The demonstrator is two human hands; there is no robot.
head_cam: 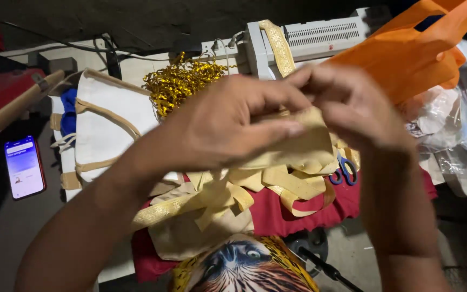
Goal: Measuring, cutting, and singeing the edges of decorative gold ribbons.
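Note:
My left hand (228, 121) and my right hand (352, 105) meet in the middle of the view, both pinching a folded piece of beige cloth (304, 146). A gold patterned ribbon (278, 46) rises from between the fingers toward the back. Below the hands lies a heap of gold ribbon strips (228, 197) on a dark red cloth (277, 213). Blue-handled scissors (344, 170) lie just under my right wrist.
A white bag with tan straps (106, 124) lies at the left, with curly gold foil (177, 81) behind it. A lit phone (24, 166) rests far left. An orange bag (406, 54), clear plastic (455, 124) and a grey machine (320, 35) stand at the right and back.

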